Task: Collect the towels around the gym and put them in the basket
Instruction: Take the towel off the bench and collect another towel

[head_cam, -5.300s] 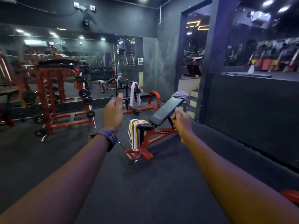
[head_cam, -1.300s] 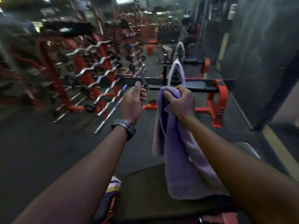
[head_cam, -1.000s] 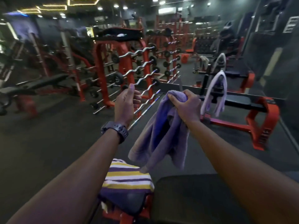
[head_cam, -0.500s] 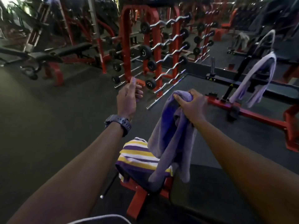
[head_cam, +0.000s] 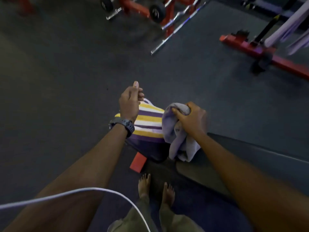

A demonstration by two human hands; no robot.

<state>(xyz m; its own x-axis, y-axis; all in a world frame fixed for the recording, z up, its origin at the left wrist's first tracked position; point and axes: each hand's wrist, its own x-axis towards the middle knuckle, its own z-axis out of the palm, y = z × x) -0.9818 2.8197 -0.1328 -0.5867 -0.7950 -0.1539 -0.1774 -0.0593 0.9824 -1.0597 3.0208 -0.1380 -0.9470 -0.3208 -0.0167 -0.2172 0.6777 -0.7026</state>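
Now looking down at frame centre instead of across the gym. Right hand (head_cam: 190,118) still clutching grey towel (head_cam: 177,139); left hand (head_cam: 131,101), fingers curled and empty, closing on striped towel (head_cam: 148,121) draped over bench (head_cam: 217,158). No basket visible.

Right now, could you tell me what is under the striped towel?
The striped towel drapes over a dark bench pad on a red frame. The pad's top is covered, and the lavender towel hides its right edge.
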